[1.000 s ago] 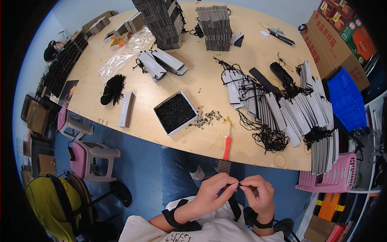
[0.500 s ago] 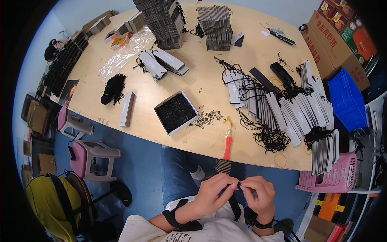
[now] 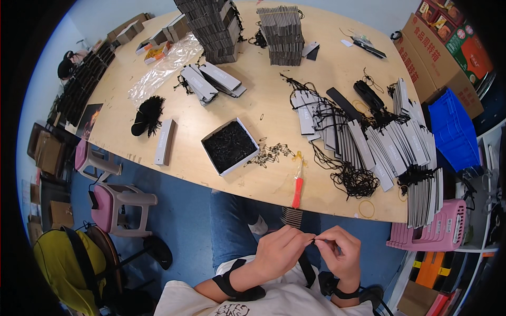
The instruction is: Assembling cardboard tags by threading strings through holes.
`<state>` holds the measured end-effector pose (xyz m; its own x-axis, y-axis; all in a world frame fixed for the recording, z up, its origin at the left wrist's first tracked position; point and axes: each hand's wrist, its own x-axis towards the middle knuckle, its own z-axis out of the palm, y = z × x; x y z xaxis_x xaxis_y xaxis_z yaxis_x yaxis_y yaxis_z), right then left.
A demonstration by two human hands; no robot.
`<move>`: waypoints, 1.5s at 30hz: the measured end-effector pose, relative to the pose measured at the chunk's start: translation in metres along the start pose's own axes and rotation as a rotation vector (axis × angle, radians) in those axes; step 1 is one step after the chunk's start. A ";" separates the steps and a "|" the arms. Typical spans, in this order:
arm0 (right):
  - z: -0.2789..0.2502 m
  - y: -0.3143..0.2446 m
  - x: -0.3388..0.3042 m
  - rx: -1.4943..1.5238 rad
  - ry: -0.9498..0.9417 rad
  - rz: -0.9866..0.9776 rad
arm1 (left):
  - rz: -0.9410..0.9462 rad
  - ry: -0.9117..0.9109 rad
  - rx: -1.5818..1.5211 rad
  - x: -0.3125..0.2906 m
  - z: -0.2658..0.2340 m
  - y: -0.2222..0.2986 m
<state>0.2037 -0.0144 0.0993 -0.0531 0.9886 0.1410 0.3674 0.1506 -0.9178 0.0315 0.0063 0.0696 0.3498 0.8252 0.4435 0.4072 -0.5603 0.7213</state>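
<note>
Both hands work low over the lap, below the near edge of the surface (image 3: 158, 174). The left hand (image 3: 282, 250) and right hand (image 3: 340, 253) are pinched shut, fingertips meeting on a thin black cord (image 3: 315, 241) — probably with a dark tag (image 3: 305, 266) hanging under it, though it is too small to be sure. Rows of strung tags (image 3: 379, 147) lie finished at the right; tall stacks (image 3: 211, 26) at the far side look undone. The box of black loops (image 3: 229, 146) and red tool (image 3: 298, 192) sit near the edge — open room between them.
</note>
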 end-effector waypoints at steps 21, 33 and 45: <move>0.001 0.000 -0.002 0.059 -0.019 0.049 | -0.207 -0.025 -0.326 -0.001 0.000 0.000; -0.001 0.003 -0.001 -0.104 -0.011 -0.068 | -0.221 -0.060 -0.354 -0.001 -0.005 0.001; -0.002 0.005 0.000 -0.129 -0.039 -0.073 | -0.197 -0.089 -0.335 0.000 -0.005 0.000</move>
<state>0.2074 -0.0141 0.0959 -0.1187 0.9749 0.1886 0.4778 0.2226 -0.8498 0.0275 0.0066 0.0723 0.3701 0.8968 0.2423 0.1812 -0.3255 0.9280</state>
